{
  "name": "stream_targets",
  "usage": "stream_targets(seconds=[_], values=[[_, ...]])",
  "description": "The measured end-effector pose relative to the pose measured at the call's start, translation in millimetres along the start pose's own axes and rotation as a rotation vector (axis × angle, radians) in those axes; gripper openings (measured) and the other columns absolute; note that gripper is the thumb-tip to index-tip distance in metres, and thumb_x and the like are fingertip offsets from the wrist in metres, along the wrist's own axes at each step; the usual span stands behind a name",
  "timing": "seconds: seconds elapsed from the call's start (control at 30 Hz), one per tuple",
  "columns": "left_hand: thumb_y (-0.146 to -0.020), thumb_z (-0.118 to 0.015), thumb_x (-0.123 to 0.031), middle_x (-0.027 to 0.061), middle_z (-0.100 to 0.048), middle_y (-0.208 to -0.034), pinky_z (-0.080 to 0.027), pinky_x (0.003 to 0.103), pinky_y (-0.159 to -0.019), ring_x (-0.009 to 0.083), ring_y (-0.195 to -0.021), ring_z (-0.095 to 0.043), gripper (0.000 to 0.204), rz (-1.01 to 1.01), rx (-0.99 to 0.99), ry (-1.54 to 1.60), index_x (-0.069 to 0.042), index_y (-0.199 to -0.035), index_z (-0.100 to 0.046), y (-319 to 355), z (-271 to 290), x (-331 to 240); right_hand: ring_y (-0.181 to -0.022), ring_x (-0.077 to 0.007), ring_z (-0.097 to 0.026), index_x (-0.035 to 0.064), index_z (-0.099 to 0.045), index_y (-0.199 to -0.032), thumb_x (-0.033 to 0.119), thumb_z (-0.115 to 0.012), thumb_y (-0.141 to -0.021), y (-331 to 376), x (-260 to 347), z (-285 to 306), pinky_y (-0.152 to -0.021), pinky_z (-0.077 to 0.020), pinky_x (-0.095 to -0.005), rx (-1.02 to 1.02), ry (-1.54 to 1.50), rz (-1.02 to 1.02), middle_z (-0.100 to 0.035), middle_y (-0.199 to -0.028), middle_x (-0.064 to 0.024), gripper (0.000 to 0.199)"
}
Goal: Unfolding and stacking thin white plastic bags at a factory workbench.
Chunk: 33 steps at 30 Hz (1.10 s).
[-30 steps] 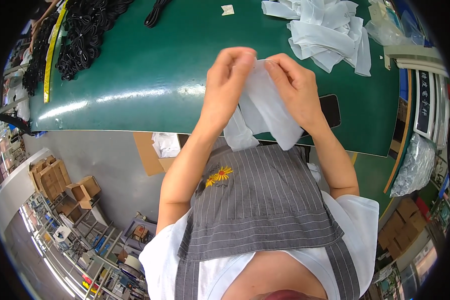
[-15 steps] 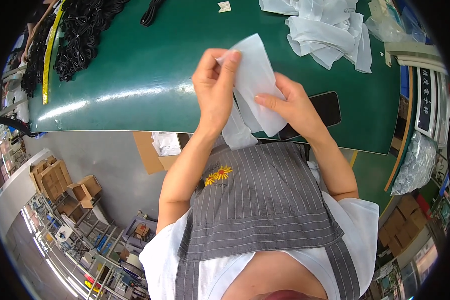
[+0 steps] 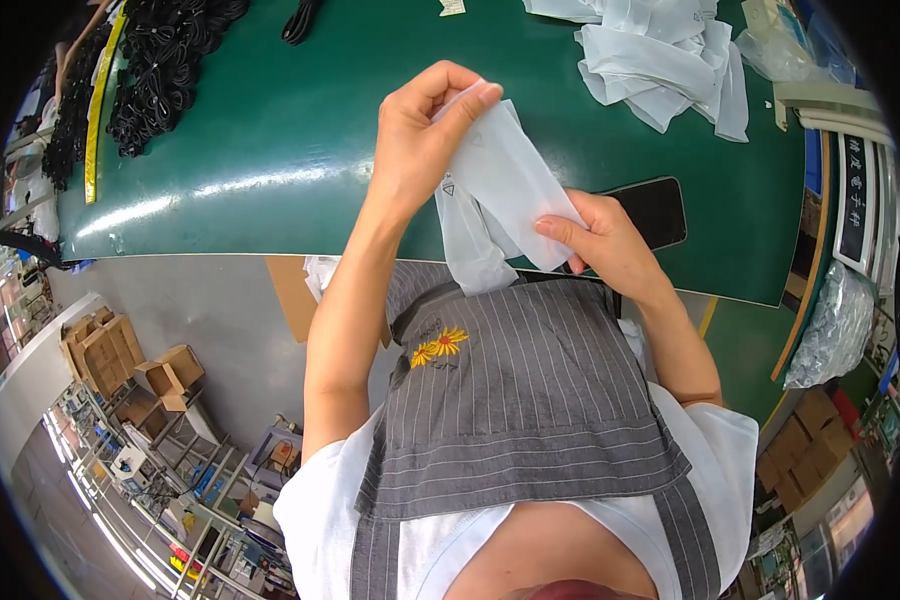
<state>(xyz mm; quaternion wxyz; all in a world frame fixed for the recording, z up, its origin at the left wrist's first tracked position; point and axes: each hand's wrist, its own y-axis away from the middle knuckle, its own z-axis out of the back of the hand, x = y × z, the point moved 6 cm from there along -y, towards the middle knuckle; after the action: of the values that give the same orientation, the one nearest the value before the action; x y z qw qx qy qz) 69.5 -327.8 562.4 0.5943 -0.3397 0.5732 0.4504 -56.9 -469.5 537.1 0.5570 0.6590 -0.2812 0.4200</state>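
Plastic bag [image 3: 505,185], white and translucent, is held above the near edge of the green counter [image 3: 270,130], clear of its surface, with its lower end hanging toward the striped apron [image 3: 530,400]. The upper end is pinched closed between thumb and fingers of the left hand [image 3: 420,135]. The lower right edge is gripped by the right hand [image 3: 600,245], thumb on top. The bag is stretched flat between the two grips. The step in hand is judged to be the spreading or opening of a single bag. The next move is judged to call for the two layers to be separated at one edge, which requires a light sliding pinch, since thin film clings. A dark phone [image 3: 655,210] lies on the counter just behind the right hand. More white bags [image 3: 660,50] are heaped at the far right, and black cable loops [image 3: 160,70] lie at the far left, well apart.
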Motion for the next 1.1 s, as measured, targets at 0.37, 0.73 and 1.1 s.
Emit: stream_targets(seconds=[0.37,0.73,1.1], values=[[-0.083,-0.067,-0.019,0.0032,-0.059,-0.069,-0.042,0.025,-0.054,0.0126,-0.058,-0.054,0.014,-0.464,0.104,-0.629,-0.005,-0.084,-0.067,-15,-21,6,-0.049,-0.0202,-0.056,0.0012,-0.061,-0.088,0.021,-0.054,-0.091,36,3,7,-0.049,-0.0429,-0.0292,0.053,0.427,-0.19,-0.061,-0.064,-0.0101,0.021],[-0.079,-0.065,-0.007,0.0087,-0.057,-0.094,-0.045,0.031,-0.067,0.0211,-0.078,-0.057,0.017,-0.022,0.109,-0.673,-0.002,-0.095,-0.061,49,26,28,-0.08,-0.0372,-0.062,0.0007,-0.057,-0.101,0.027,-0.051,-0.091,-32,18,-13,-0.07,-0.0474,-0.0449,-0.163,0.651,0.227,-0.065,-0.088,-0.019,0.029],[-0.079,-0.06,-0.001,0.0088,-0.063,-0.093,-0.046,0.028,-0.059,0.0167,-0.069,-0.057,0.016,-0.035,0.071,-0.339,-0.002,-0.087,-0.046,71,35,-8,-0.069,-0.029,-0.062,-0.0004,-0.056,-0.099,0.026,-0.059,-0.088,-25,56,-42,-0.061,-0.0467,-0.0376,-0.137,0.375,0.409,-0.064,-0.083,-0.0141,0.029]])
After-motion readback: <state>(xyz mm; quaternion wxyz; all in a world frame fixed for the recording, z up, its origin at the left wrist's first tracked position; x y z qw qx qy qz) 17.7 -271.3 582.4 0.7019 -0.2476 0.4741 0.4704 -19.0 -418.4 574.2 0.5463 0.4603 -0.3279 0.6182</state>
